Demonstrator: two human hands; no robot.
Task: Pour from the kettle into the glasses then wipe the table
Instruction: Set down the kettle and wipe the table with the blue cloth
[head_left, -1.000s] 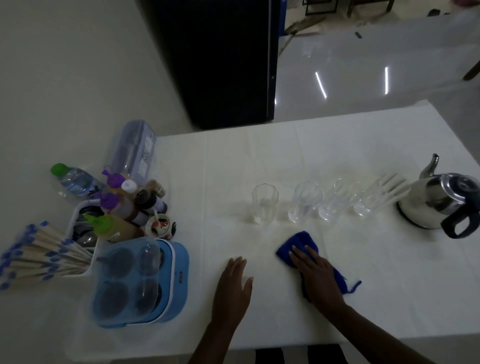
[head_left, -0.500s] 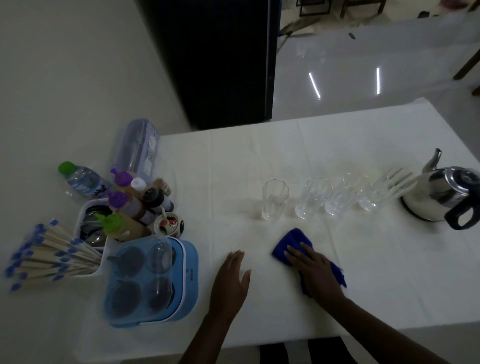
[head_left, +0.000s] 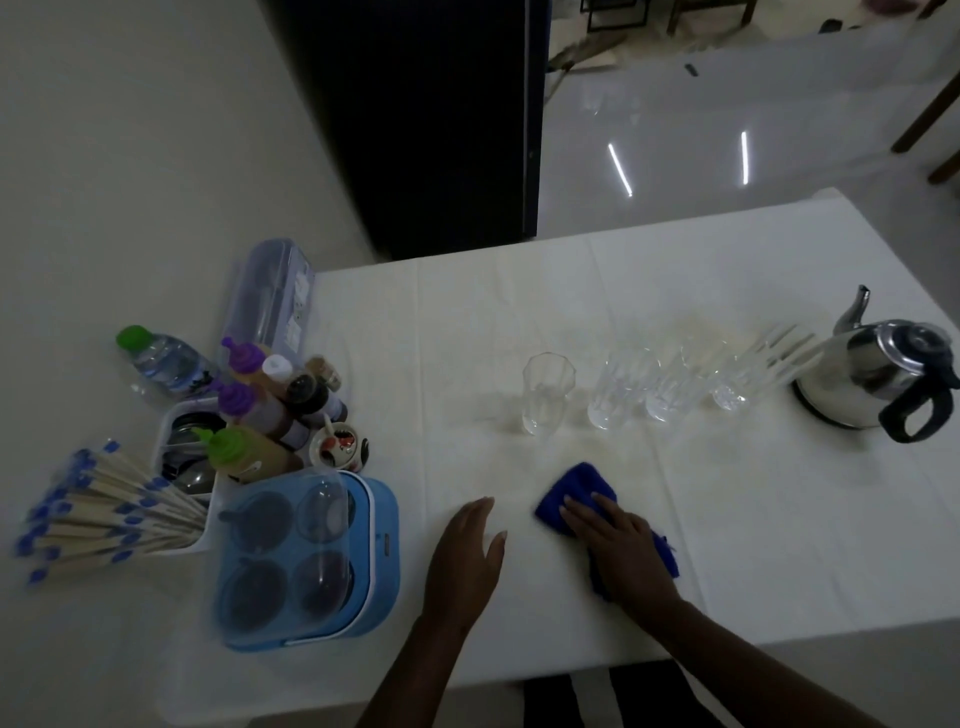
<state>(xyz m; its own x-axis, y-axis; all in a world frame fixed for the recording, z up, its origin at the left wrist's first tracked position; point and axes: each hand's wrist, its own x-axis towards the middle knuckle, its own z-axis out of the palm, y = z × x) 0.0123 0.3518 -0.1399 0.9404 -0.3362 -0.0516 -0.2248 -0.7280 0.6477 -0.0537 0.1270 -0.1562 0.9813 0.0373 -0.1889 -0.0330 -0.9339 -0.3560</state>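
Right hand (head_left: 628, 556): flat, fingers spread, pressing a blue cloth (head_left: 576, 493) onto the white table (head_left: 779, 519), gripping nothing. Left hand (head_left: 465, 558): open, palm down on the table just left of the cloth, empty. Four glasses (head_left: 545, 397) in a row behind the cloth; kettle (head_left: 878, 382) upright at their right end, well apart from both hands.

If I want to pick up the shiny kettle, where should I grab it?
Grab the kettle by its black loop handle, probably coming from the table's near right side. The handle sticks out toward the person, opposite the spout, so fingers can wrap through it and stay off the metal body.
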